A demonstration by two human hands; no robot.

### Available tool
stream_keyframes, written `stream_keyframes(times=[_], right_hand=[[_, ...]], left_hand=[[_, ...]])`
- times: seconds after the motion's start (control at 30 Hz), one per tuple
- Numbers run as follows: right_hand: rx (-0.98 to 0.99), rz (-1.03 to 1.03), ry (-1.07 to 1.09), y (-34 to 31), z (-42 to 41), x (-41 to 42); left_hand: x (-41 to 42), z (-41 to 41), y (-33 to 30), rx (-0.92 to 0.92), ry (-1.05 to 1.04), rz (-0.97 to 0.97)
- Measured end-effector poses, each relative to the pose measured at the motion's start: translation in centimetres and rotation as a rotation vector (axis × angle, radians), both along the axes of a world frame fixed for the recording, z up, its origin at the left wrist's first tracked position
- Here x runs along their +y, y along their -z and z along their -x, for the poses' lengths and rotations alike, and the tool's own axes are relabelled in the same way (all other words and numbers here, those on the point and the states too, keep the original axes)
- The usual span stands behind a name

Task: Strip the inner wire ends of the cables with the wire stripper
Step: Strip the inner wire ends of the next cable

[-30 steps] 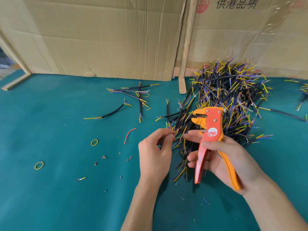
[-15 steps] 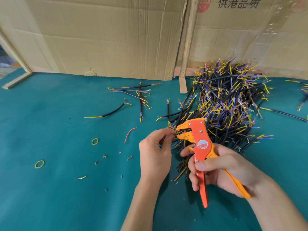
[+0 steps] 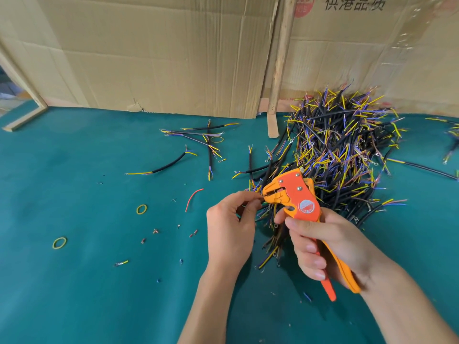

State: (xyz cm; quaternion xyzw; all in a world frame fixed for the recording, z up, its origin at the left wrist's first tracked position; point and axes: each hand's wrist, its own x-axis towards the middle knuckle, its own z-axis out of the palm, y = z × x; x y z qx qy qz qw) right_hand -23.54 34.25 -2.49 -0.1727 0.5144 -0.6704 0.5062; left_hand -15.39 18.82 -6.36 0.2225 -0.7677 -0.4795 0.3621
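far left, a pale wooden strip (image 3: 24,117) lies angled on the matte teal felt-like desk (image 3: 74,281). two thin yellow rubber-band rings (image 3: 59,242) and (image 3: 141,209) lie flat on it, near a curved red wire scrap (image 3: 193,198) and tiny bits of stripped insulation (image 3: 155,230). a few loose black-sheathed cables with yellow and blue inner wires (image 3: 206,140) lie spread out behind them, apart from the rest. creased brown corrugated cardboard sheets (image 3: 154,55) stand along the back edge, with a rough wooden slat (image 3: 279,68) upright between them. left hand (image 3: 229,230) with fingers (image 3: 250,207) closed in a pinch on a thin cable end at the mouth of the tool; the cable itself is mostly hidden. orange plastic wire stripper with metal rivets and a round label (image 3: 299,197) held just right of that pinch, nose pointing left, jaw nearly closed on the wire end. right hand (image 3: 330,244) with fingers wrapped tight around its two long handles, squeezed close together. behind and right, a big tangled heap of the same black cables (image 3: 342,150), bristly with yellow, blue and purple ends, reaches to the cardboard. more stray cables (image 3: 452,135) at the far right edge.
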Motion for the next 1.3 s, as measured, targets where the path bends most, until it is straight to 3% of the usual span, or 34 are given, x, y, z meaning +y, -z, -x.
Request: stream_keyframes(times=[0.23,0.93,1.3], right_hand=[[-0.069,0.099,-0.025,0.3,0.1,0.1],[-0.006,0.021,-0.125,0.1,0.2,0.6],[-0.032,0.045,-0.009,0.0,-0.8,-0.5]], left_hand=[[0.3,-0.1,0.0,0.025,-0.005,-0.059],[0.3,0.0,0.0,0.007,-0.050,-0.003],[0.2,0.0,0.0,0.043,-0.012,-0.040]])
